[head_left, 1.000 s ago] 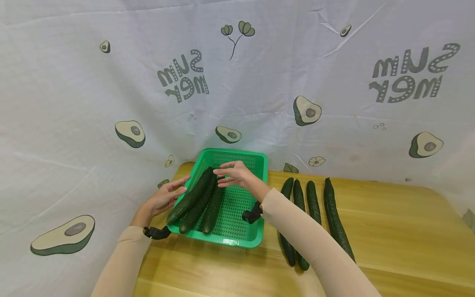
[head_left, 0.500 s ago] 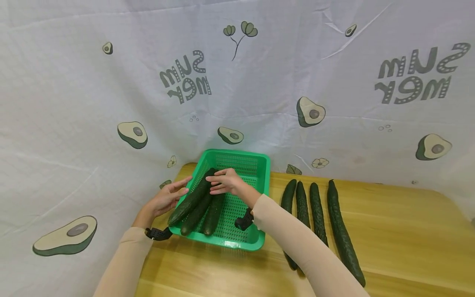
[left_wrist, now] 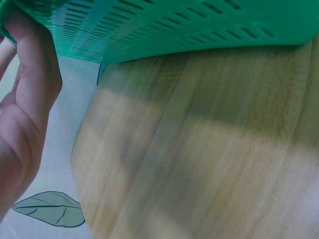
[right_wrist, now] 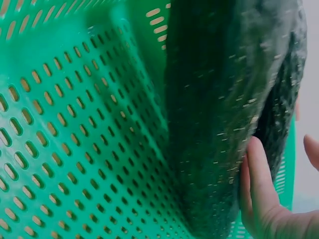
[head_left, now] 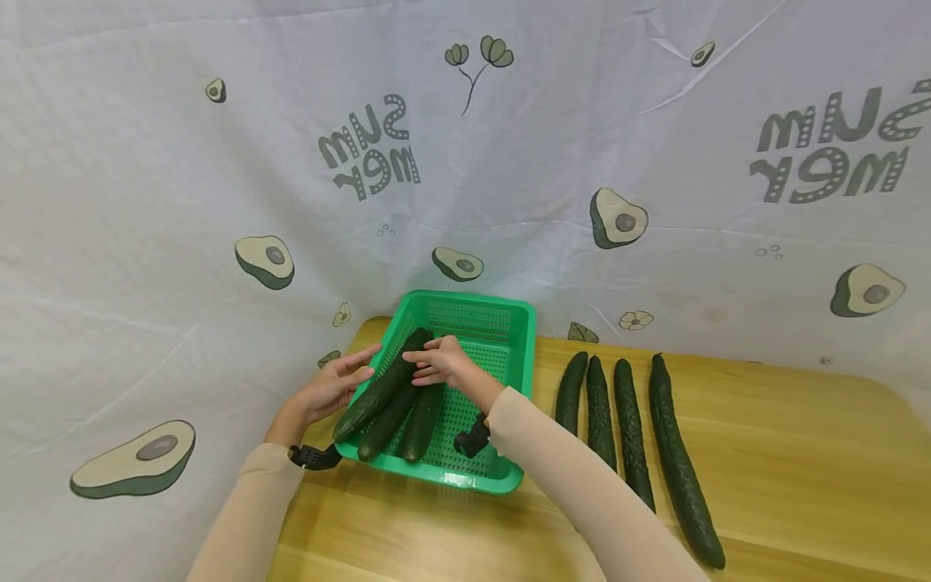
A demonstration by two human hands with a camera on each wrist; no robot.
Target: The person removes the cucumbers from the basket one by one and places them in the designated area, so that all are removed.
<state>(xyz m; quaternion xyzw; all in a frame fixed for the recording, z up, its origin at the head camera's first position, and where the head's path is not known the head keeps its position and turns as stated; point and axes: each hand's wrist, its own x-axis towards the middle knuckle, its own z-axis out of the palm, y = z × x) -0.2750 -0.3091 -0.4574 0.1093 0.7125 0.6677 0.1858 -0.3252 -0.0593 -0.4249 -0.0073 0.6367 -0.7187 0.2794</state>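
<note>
A green plastic basket [head_left: 458, 478] stands at the table's left end, with three dark green cucumbers lying side by side along its left part. My left hand [head_left: 333, 392] grips the left rim; in the left wrist view the fingers [left_wrist: 37, 74] reach up to the basket's slotted wall. My right hand [head_left: 445, 364] is over the upper part of the cucumbers. The right wrist view shows its straight fingers [right_wrist: 259, 172] touching the side of a cucumber [right_wrist: 214, 99], the thumb held apart. In the head view the right hand covers part of the rightmost cucumber [head_left: 423, 428].
Several more cucumbers [head_left: 633, 436] lie in a row on the wooden table [head_left: 800, 469] right of the basket, partly behind the right sleeve [head_left: 575, 477]. A white cloth [head_left: 531, 162] printed with avocados hangs close behind the basket and along the left side.
My right hand has moved left and slightly nearer, onto the cucumbers in the basket. The left hand stays at the rim. The head view has shifted a little.
</note>
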